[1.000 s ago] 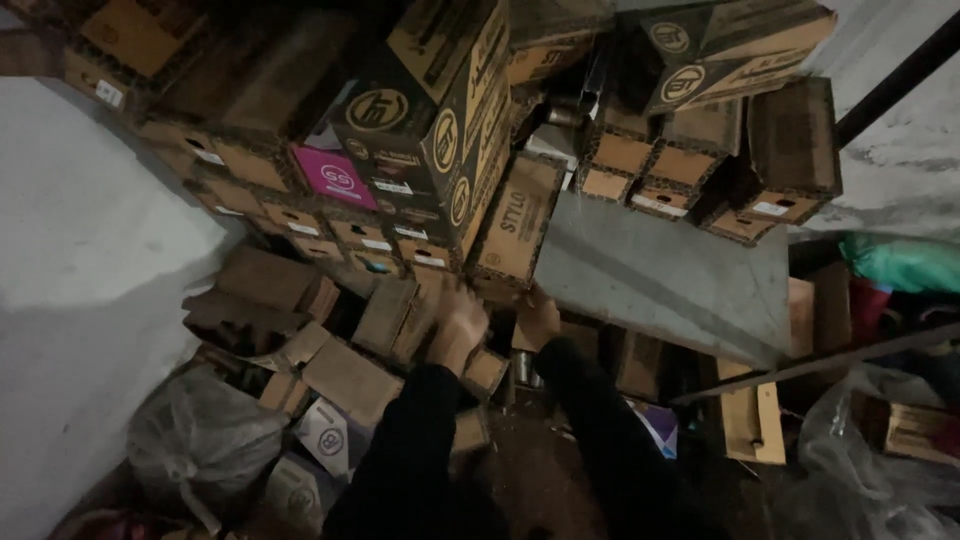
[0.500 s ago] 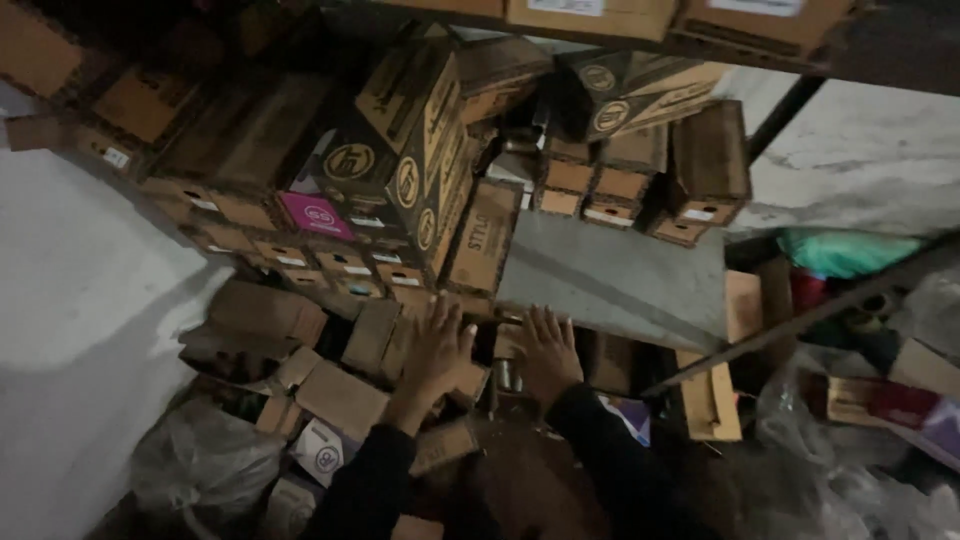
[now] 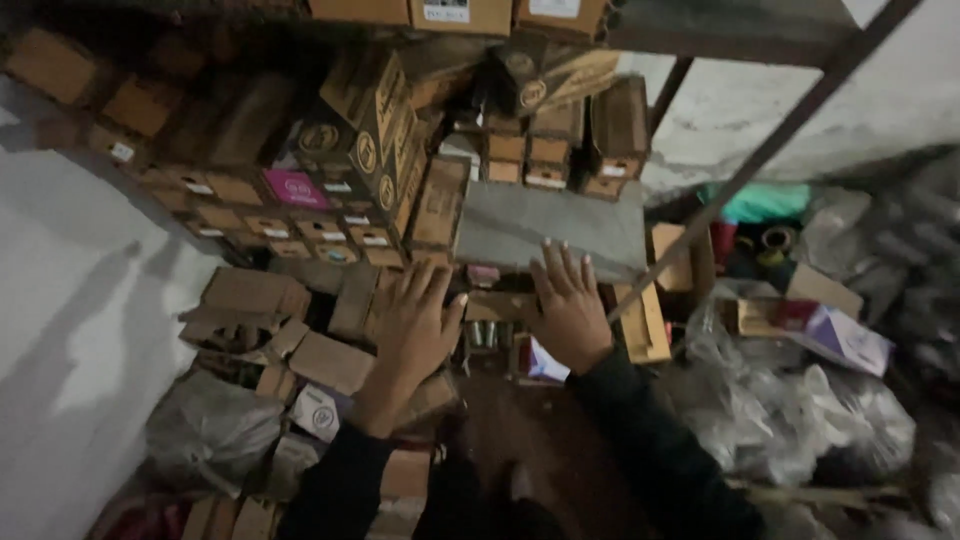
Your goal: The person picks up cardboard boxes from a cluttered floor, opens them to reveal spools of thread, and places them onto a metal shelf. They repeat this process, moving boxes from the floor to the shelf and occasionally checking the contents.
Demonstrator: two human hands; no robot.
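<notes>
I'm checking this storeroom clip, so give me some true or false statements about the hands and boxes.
1. Both hands are open with fingers spread. True: the left hand and right hand grip nothing.
2. A pink-labelled box sits among the stacked brown cartons. True.
3. The right hand holds a bottle. False: it is empty, above a small flat carton.
4. The shelves are bare. False: cartons crowd them.
5. A grey plastic bag lies at lower left. True.

brown cartons (image 3: pixel 437 205), pink label (image 3: pixel 296 188), seemingly black sleeves (image 3: pixel 660 450)
</notes>
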